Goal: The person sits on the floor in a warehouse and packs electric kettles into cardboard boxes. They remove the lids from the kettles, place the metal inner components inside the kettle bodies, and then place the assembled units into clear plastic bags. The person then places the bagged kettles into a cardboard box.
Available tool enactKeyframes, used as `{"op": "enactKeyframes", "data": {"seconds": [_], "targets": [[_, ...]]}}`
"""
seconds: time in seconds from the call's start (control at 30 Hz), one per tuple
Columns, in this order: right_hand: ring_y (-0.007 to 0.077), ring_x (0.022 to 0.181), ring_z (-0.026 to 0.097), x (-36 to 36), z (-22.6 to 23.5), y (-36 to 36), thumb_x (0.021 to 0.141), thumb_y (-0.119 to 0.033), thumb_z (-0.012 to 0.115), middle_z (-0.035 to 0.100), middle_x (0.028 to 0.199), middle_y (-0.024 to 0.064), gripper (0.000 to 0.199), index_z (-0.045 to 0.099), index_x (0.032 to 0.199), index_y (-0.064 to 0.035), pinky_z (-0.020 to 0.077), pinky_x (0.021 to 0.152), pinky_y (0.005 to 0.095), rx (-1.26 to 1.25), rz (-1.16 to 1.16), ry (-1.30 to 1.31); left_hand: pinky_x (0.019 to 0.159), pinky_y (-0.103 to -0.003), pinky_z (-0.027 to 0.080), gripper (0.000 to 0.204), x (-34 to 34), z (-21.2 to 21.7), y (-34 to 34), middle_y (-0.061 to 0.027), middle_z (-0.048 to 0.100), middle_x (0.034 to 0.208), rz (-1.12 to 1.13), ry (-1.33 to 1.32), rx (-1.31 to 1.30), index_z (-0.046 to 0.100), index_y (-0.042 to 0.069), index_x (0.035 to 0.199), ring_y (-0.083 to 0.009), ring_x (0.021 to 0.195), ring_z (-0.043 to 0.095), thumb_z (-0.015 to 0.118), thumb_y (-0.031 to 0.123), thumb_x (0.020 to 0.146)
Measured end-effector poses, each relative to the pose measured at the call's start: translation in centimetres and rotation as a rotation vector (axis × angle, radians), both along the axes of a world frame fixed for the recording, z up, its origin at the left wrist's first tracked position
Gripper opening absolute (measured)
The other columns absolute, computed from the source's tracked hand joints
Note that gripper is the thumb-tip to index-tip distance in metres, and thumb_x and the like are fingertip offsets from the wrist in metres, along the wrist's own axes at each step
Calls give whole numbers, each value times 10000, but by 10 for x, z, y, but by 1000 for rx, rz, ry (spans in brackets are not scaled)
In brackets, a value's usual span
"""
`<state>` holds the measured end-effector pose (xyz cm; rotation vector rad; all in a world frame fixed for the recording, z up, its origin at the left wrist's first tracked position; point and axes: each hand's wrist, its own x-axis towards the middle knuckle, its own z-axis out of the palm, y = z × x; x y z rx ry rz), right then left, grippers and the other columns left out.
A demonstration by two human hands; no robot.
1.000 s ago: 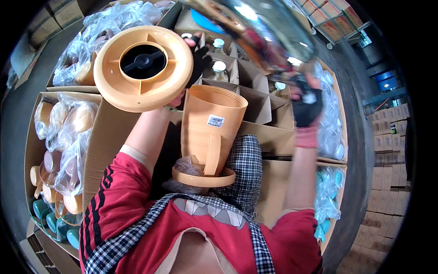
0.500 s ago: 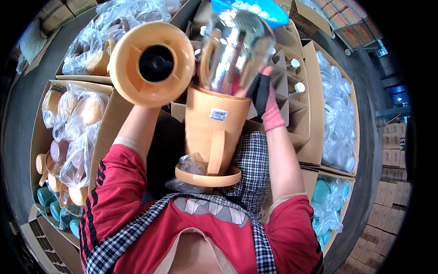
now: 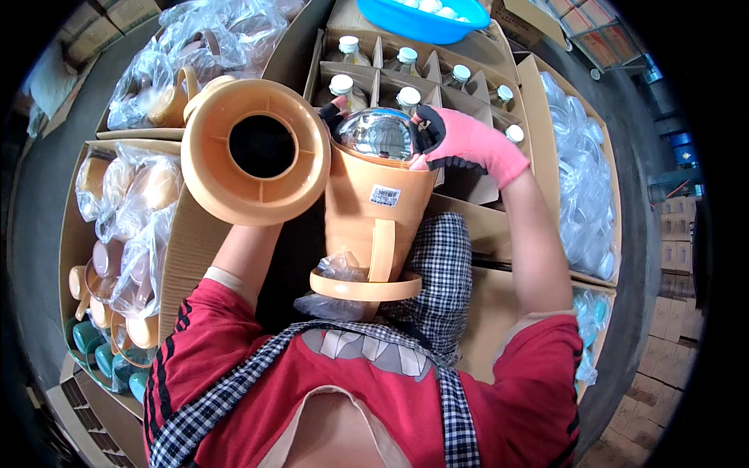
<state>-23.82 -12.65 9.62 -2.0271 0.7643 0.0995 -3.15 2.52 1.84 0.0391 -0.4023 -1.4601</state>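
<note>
A peach-orange vacuum jug body [image 3: 355,191] with a side handle and a label stands between my legs, its flared round end toward me. The domed silvered glass liner [image 3: 374,134] sits mostly inside it, with only its dome above the rim. My right hand [image 3: 468,142], in a pink glove with black fingers, curls closed over the liner's right side at the rim. A peach ring-shaped jug collar [image 3: 308,175] with a dark centre covers most of my left hand [image 3: 334,113]. My left hand carries the collar, and its gloved fingertips touch the jug's left rim.
Ahead, a divided carton [image 3: 449,90] holds several white-capped liners [image 3: 408,97]. Behind it is a blue basin [image 3: 425,27] of white pieces. Cartons of bagged peach and teal parts [image 3: 117,273] stand left; one of bagged clear parts [image 3: 581,195] stands right.
The silvered liner has gone down into the jug body. My right hand has moved from the liner's side to over the rim. The collar has shifted slightly lower with my left hand.
</note>
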Motion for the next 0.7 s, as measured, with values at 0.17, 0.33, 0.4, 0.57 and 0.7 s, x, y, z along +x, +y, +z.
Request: {"op": "enactKeyframes", "data": {"seconds": [0.17,0.33,0.4,0.57,0.7], "targets": [[156,921,506,6,6,-2,549,-208,764,550,1035,64,679,460,1127,-18,399,812,277,-32,262,21,862,-350,418,364,-6,5,-6,-148,525,1024,25,-68,18,441,6,1122,-233,984,502,496,228,839],[226,967,534,19,-9,12,619,-392,678,558,1037,148,612,519,1061,0,419,809,329,-297,362,89,849,-347,429,346,-15,7,-12,-148,532,1016,62,-116,41,447,6,1114,-232,981,509,478,224,848],[277,887,575,30,9,45,677,-464,589,595,920,194,550,598,936,21,454,760,347,-574,284,387,843,-346,434,340,-17,6,-14,-147,535,1012,94,-140,61,449,6,1112,-231,980,512,472,223,851],[273,870,571,40,14,49,703,-548,498,583,915,214,615,594,911,23,445,755,339,-481,179,304,830,-344,445,324,-19,7,-34,-147,542,1004,516,-458,195,454,6,1104,-230,977,518,455,219,860],[148,1028,468,7,8,22,817,-611,287,457,1181,89,699,446,1182,-37,384,891,281,487,-410,-600,876,-343,414,324,0,32,-34,-145,525,1053,806,-698,100,419,2,1150,-221,1027,493,451,86,839]]}}
